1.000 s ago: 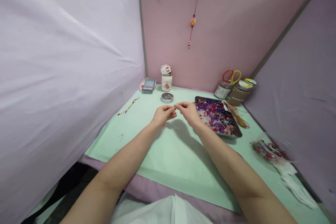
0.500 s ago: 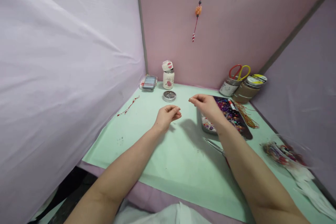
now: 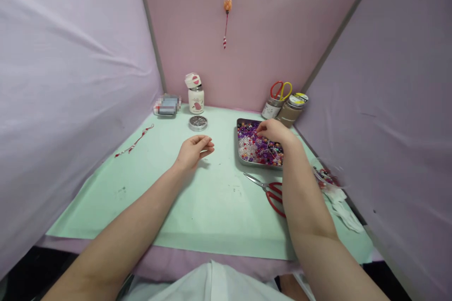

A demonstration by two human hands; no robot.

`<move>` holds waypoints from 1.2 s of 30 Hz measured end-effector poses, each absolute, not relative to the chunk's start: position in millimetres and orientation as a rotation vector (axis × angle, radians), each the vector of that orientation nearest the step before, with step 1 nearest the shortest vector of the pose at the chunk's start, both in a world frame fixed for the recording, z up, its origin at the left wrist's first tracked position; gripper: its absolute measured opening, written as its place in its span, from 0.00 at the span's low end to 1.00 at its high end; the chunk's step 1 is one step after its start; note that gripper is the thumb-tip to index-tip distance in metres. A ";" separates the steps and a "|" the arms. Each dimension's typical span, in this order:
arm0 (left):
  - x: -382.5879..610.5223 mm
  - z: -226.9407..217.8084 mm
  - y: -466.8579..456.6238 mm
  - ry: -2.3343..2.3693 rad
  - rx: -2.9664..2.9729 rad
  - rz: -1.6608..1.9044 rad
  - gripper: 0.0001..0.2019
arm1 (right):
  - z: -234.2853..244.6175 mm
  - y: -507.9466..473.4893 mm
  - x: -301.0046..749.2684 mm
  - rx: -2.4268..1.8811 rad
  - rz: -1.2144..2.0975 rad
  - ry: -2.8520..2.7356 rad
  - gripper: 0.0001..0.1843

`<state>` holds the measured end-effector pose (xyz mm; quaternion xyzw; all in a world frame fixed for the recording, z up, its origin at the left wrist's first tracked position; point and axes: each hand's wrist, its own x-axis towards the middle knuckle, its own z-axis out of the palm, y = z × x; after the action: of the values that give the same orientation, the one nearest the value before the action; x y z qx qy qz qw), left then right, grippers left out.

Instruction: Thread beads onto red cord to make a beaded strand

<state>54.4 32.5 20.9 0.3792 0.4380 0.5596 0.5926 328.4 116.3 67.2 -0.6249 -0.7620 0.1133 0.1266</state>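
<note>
My left hand (image 3: 196, 150) rests low over the green cloth, its thumb and forefinger pinched together; whatever lies between them is too small to make out. My right hand (image 3: 275, 131) reaches over a metal tray (image 3: 259, 165) of beads. Its curled fingertips point down at the purple beads (image 3: 250, 129), and anything in them is hidden. Clear beads (image 3: 247, 148) fill the tray's near left part. The right forearm covers the tray's right side. Just in front of the tray lies a pair of red-handled scissors (image 3: 271, 189), partly behind the forearm.
A round dish (image 3: 198, 123) stands before a white bottle (image 3: 196, 100). At left lies a red and white beaded string (image 3: 136, 141). Jars (image 3: 292, 109) stand at back right, one holding scissors. A beaded pendant (image 3: 228, 5) hangs on the pink wall. A bag of beads (image 3: 326, 176) sits right.
My right hand has gone from the air beside the tray to the beads inside it. The left hand stays pinched. The view has swung right, showing more of the tray and scissors.
</note>
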 end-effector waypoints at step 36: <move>46.9 22.2 37.0 0.911 0.660 1.373 0.04 | 6.2 135.7 291.7 -1.760 0.165 -2.543 0.10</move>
<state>46.9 37.0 22.2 0.2882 0.3980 0.6000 0.6313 291.7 135.7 6.2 -0.5682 -0.8209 0.0533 0.0225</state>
